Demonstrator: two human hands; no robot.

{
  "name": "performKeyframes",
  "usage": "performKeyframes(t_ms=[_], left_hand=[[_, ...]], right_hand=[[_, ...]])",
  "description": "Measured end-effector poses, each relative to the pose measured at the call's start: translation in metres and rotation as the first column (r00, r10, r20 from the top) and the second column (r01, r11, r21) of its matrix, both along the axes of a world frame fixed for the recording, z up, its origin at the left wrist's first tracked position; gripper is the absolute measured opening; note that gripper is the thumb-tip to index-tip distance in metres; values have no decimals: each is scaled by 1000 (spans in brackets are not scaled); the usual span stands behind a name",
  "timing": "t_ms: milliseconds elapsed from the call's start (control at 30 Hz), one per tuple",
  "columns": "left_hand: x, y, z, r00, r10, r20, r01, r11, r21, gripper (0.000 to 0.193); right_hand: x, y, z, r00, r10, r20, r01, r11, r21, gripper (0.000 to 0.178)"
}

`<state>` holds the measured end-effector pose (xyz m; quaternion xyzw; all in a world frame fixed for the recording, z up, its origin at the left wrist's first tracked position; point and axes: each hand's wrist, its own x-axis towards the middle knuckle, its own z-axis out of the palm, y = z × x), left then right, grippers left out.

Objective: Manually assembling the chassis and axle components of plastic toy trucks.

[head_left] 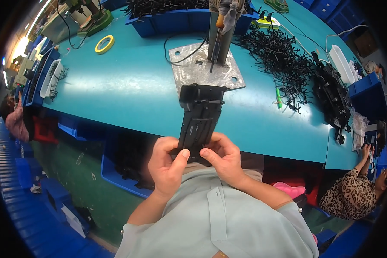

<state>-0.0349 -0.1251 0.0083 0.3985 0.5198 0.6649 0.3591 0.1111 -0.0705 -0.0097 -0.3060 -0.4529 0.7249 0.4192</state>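
Observation:
A long black plastic housing (198,122) is held between my two hands, just off the table's near edge. My left hand (169,161) grips its lower left side, the thumb resting near the bottom end. On the lower right side, my right hand (223,157) is closed round it in the same way. The far end of the housing, with a raised block, reaches over the table towards a metal base plate (187,71). From that plate rises a post, and a soldering-iron-like tool with an orange handle (219,21) hangs tip down in front of it.
A heap of small black plastic parts (279,56) spreads over the teal table (129,101) at right, beside larger black parts (331,96) and a green pen-like tool (279,98). Behind stands a blue bin (167,25). Yellow tape (104,44) lies left. A co-worker (350,193) sits at right.

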Motion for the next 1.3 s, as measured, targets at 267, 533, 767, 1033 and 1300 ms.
performKeyframes(t_ms=[267, 533, 767, 1033, 1300], left_hand=[[14, 17, 2, 600, 268, -754, 56, 926, 374, 36], [21, 37, 14, 680, -118, -723, 395, 890, 226, 43], [11, 52, 6, 929, -322, 182, 361, 895, -263, 21], [3, 66, -10, 791, -268, 550, 453, 861, -232, 16], [0, 89, -31, 785, -158, 599, 374, 892, -255, 18]], right_hand=[[12, -6, 6, 999, -21, 46, 13, 988, 153, 26], [26, 12, -1, 976, -217, -2, 217, 976, 14, 21], [30, 24, 10, 971, -236, -41, 233, 971, -59, 21], [36, 47, 16, 991, -36, -126, -13, 928, -371, 26], [30, 73, 5, 995, -2, -97, -35, 928, -372, 26]])
